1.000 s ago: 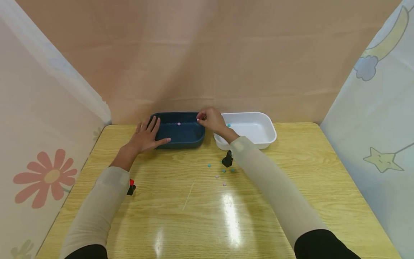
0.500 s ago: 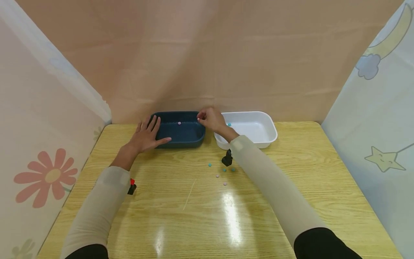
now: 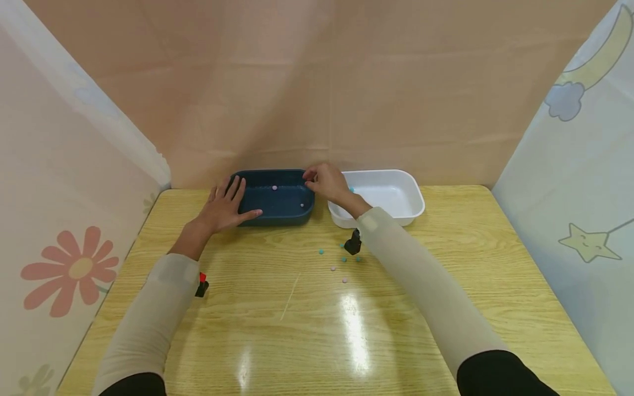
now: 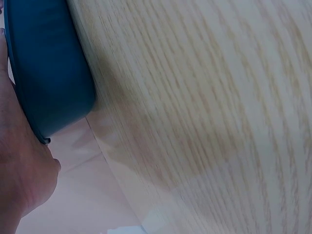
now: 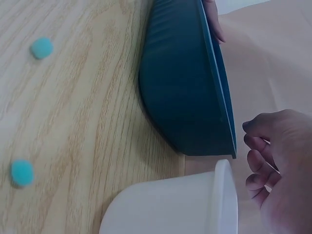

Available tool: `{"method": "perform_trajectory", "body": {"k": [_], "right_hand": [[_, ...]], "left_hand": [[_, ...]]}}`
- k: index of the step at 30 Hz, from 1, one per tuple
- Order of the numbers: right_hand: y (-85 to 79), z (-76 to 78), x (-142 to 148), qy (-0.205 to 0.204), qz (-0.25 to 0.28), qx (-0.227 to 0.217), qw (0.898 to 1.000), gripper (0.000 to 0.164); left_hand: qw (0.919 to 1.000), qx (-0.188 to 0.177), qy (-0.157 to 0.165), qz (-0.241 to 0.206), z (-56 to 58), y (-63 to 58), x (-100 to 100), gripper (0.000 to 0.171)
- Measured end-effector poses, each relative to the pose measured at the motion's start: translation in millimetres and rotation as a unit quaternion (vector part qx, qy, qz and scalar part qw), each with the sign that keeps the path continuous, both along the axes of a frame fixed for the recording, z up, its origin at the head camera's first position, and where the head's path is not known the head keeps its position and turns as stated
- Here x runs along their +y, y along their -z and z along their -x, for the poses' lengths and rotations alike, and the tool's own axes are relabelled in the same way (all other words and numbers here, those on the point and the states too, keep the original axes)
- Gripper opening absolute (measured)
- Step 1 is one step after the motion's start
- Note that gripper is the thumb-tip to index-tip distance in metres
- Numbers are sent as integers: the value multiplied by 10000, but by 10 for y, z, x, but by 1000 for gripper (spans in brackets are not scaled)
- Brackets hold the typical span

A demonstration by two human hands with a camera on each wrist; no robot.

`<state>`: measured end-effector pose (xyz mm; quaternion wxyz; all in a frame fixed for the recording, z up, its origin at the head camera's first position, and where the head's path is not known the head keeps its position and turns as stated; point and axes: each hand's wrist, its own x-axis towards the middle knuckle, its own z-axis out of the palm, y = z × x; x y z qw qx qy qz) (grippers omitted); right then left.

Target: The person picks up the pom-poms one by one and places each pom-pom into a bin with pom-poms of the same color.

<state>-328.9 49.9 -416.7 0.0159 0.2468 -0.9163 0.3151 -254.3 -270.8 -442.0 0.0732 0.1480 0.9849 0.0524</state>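
My left hand (image 3: 223, 208) rests on the left end of a dark blue tray (image 3: 277, 221), fingers spread over its rim. Inside that tray lie two pink pom-poms, one pom-pom (image 3: 274, 188) near the middle and another pom-pom (image 3: 302, 205) at the right. Over the tray's right rim hovers my right hand (image 3: 324, 180), its fingers loosely bent and nothing between them. The right wrist view shows the thumb and fingertips of this hand (image 5: 278, 151) just beyond the blue rim. A white tray (image 3: 391, 201) stands to the right, partly behind the right wrist, with a teal pom-pom (image 3: 351, 190) in it.
On the wooden table (image 3: 238, 319) in front of the trays lie several teal pom-poms (image 3: 321, 252) and two pink ones, including a pink pom-pom (image 3: 344, 280). A brown paper backdrop (image 3: 277, 99) rises right behind the trays, and printed sheets flank the table.
The pink pom-pom pinched by my right hand has been let go and now lies in the dark blue tray. My right fingers have loosened; the left hand has stayed put.
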Motion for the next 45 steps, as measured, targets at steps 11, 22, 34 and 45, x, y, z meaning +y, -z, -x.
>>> {"method": "perform_trajectory", "body": {"k": [11,22,34,45], "right_hand": [[-76,-56,160,-342,98,66,9993,22],[-125,-169,293,-492,80,242,9985,22],[-167,-418,358,-737,69,475,9961,20],[-160,-584,429,-881,87,758,9932,17]], "left_hand": [[10000,-40,-1,-37,9,-14,-9,112],[10000,-5,11,32,11,-9,-11,114],[10000,35,37,47,2,-20,4,113],[9999,54,33,134,26,15,5,114]]}}
